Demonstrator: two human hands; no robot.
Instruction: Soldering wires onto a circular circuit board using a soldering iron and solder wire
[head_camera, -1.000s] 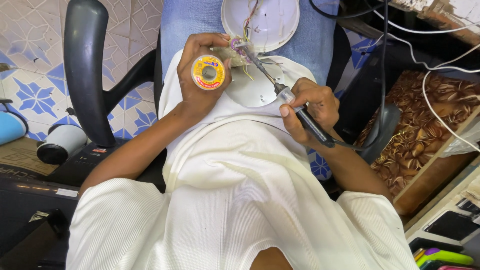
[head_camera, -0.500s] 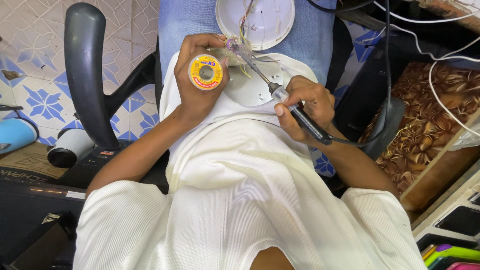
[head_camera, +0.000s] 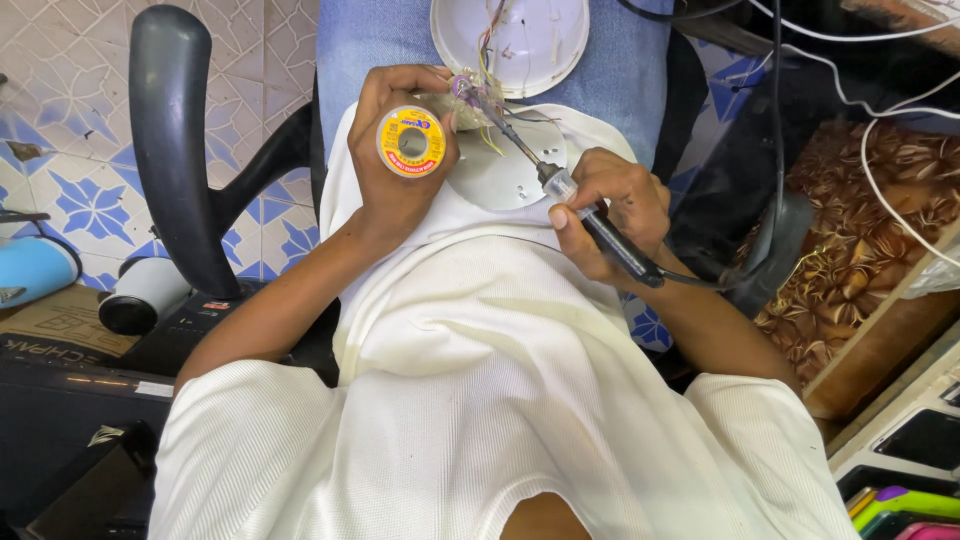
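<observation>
Single head view — looks steeply down, close over lap and seat.

Left hand (head_camera: 400, 160) gripping yellow solder spool (head_camera: 411, 142) and wire bundle (head_camera: 470, 95) | right hand (head_camera: 605, 215) holding soldering iron (head_camera: 585, 215), tip at wires | white round housing (head_camera: 510, 40) above

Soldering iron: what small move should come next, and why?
Probably feed the solder wire from the yellow spool in the left hand to the joint. The soldering iron in the right hand already has its tip at the small bundle of wires.
</observation>
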